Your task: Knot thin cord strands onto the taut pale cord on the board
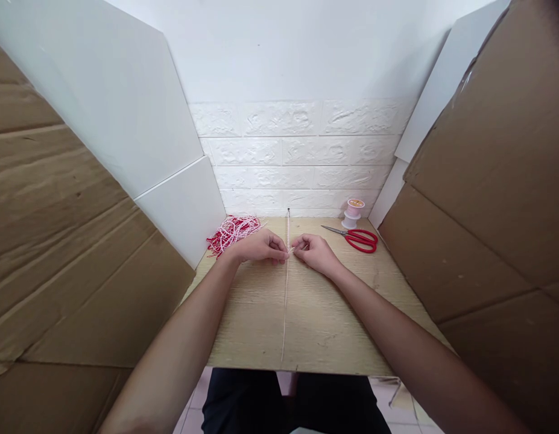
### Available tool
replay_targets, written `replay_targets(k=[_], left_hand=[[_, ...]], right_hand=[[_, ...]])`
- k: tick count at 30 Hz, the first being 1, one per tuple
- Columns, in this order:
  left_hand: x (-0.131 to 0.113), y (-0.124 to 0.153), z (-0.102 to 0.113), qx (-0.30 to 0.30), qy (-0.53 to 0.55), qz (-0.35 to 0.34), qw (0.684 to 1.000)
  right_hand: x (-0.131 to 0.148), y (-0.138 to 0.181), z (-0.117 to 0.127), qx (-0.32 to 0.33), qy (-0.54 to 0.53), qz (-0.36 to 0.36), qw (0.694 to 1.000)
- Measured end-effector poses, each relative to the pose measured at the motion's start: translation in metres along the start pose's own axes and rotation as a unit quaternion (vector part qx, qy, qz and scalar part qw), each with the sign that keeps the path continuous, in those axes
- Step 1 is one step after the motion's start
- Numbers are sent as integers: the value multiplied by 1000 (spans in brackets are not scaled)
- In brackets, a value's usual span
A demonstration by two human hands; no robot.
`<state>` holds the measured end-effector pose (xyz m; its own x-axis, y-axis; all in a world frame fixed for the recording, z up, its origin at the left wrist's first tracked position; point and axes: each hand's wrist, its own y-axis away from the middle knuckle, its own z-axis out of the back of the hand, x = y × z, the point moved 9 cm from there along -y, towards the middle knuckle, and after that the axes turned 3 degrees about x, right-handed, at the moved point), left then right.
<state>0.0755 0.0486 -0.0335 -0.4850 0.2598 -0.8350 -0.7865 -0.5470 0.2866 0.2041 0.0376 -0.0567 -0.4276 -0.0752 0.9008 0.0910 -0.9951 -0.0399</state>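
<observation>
A thin pale cord point(285, 307) runs down the middle of the wooden board, tied at its far end to a small nail point(288, 210) by the wall. The stretch between the nail and my hands looks thicker, like a braid point(287, 229). My left hand point(266, 246) pinches the cord from the left, thumb and fingertips together. From the right, my right hand point(316, 252) is closed in a pinch on a fine white strand point(291, 249) beside the cord. Exactly how the strands cross between my fingertips is too small to make out.
A heap of red and white cords point(234, 232) lies at the back left, behind my left hand. Red-handled scissors point(361, 240) rest at the back right, near stacked thread spools point(353, 213). Cardboard sheets point(482, 181) flank the wooden board point(247, 319); a white brick-patterned wall point(301, 150) stands behind.
</observation>
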Motion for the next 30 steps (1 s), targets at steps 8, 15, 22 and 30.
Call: replay_targets(k=[8,15,22,30], left_hand=[[1,0,-4,13,19,17,1000],[6,-6,-5,-7,51,32,998],[10,-11,-6,-13,43,32,998],[6,-9,-5,-20,14,37,999]], right_hand=[[-9,1,-4,22,-79,-48,995],[-12,0,-6,26,-135,-63,988],[-6,1,-6,18,-153,-53,987],[-8,1,-7,20,-161,-73,984]])
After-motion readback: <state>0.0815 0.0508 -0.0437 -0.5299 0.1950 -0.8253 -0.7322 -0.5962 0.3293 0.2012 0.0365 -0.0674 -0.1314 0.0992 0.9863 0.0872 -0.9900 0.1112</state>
